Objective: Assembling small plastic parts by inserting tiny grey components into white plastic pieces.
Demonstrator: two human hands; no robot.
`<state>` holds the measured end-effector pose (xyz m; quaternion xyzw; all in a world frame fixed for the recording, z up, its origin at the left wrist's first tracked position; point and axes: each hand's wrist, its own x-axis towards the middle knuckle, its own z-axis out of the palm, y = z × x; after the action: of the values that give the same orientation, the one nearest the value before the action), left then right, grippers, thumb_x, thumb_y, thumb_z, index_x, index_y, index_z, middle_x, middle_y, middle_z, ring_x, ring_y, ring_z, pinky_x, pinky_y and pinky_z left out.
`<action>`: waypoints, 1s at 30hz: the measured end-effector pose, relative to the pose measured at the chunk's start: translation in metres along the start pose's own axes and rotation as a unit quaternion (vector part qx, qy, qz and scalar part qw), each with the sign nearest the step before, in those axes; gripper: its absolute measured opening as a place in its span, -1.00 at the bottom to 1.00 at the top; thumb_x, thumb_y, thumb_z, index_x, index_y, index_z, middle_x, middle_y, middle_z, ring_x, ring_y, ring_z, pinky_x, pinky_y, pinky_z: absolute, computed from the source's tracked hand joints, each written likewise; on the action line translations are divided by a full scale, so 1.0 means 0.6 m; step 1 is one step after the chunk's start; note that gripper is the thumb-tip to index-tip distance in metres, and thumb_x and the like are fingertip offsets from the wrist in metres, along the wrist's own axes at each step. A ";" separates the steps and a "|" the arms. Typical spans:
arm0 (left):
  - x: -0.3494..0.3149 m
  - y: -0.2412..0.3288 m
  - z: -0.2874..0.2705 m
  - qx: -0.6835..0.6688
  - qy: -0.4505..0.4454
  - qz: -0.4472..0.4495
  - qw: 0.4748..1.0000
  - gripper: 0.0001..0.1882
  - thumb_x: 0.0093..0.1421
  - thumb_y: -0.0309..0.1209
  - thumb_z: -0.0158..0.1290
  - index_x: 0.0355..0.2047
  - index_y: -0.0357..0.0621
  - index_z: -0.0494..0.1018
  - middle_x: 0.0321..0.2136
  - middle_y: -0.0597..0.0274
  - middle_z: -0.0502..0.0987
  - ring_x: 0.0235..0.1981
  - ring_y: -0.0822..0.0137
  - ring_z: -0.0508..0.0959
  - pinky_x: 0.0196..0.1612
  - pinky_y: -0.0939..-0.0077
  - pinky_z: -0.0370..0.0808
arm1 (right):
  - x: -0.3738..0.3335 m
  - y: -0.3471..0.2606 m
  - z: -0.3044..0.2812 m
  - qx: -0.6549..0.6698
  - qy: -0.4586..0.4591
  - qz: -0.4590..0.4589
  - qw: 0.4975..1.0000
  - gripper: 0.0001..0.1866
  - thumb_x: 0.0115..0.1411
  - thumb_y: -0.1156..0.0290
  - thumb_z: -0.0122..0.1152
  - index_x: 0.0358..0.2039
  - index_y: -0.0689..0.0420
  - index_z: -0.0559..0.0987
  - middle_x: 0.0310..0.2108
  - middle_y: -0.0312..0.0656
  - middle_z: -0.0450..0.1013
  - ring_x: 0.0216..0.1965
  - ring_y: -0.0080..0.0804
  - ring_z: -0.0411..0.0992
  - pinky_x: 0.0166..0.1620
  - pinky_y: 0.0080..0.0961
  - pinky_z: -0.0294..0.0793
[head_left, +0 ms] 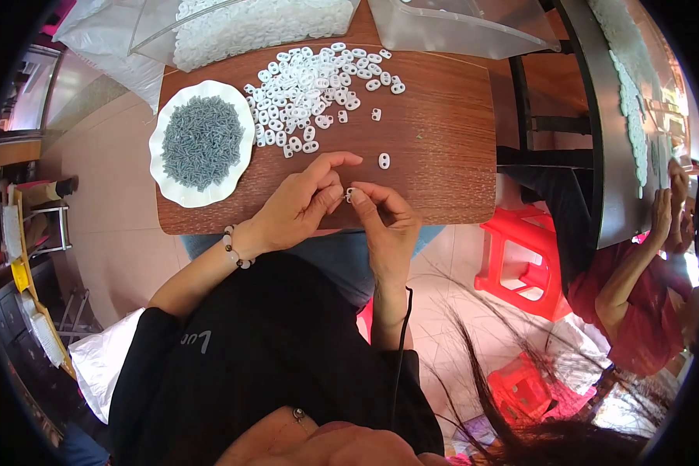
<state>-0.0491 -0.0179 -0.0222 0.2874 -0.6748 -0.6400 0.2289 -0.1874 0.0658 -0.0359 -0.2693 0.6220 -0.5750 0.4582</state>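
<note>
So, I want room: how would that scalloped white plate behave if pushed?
The white plate looks rigid, so it would probably slide as one piece. The grey pieces heaped on it look small and loose, so a jolt might spill some. The plate's left rim seems to reach past the edge of the table, so pushing it left could tip it.

Bright, glare far right, bent edges

Head view | I see the left hand [299, 206] and right hand [391, 229] close together at the near edge of the brown table [450, 116] | the right one pinches a small white piece [350, 193] | plate [190, 199] of grey pins [202, 144] at left | pile of white pieces [307, 85] beyond | red stool [542, 239] right of table
</note>
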 end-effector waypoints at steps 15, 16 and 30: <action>-0.001 -0.004 -0.002 -0.005 -0.012 -0.017 1.000 -0.55 0.24 -0.64 -0.19 0.16 -0.28 0.13 -0.61 0.41 0.18 -0.52 0.55 0.20 -0.37 0.69 0.23 | -0.001 0.003 0.006 -0.026 0.001 -0.025 0.999 -0.88 0.12 0.57 0.25 -0.29 0.28 0.62 -0.45 -0.37 0.50 -0.42 -0.73 0.37 -0.32 -0.80 0.34; -0.002 -0.004 -0.002 -0.002 -0.007 -0.018 1.000 -0.55 0.24 -0.65 -0.19 0.16 -0.27 0.13 -0.60 0.40 0.19 -0.52 0.55 0.20 -0.37 0.69 0.23 | -0.001 0.007 0.007 -0.026 0.000 -0.025 0.999 -0.88 0.12 0.57 0.25 -0.29 0.28 0.62 -0.45 -0.37 0.50 -0.42 -0.73 0.37 -0.32 -0.80 0.34; -0.002 -0.018 0.006 -0.026 0.008 -0.041 0.999 -0.66 0.24 -0.60 -0.17 0.04 -0.24 0.17 -0.63 0.37 0.22 -0.53 0.54 0.24 -0.39 0.66 0.25 | 0.005 0.018 -0.002 -0.051 -0.018 -0.016 0.998 -0.86 0.13 0.54 0.27 -0.29 0.29 0.62 -0.43 -0.30 0.54 -0.40 -0.69 0.42 -0.27 -0.76 0.40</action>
<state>-0.0498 -0.0148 -0.0334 0.3141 -0.6433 -0.6640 0.2157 -0.1877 0.0659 -0.0469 -0.3125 0.6381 -0.5447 0.4455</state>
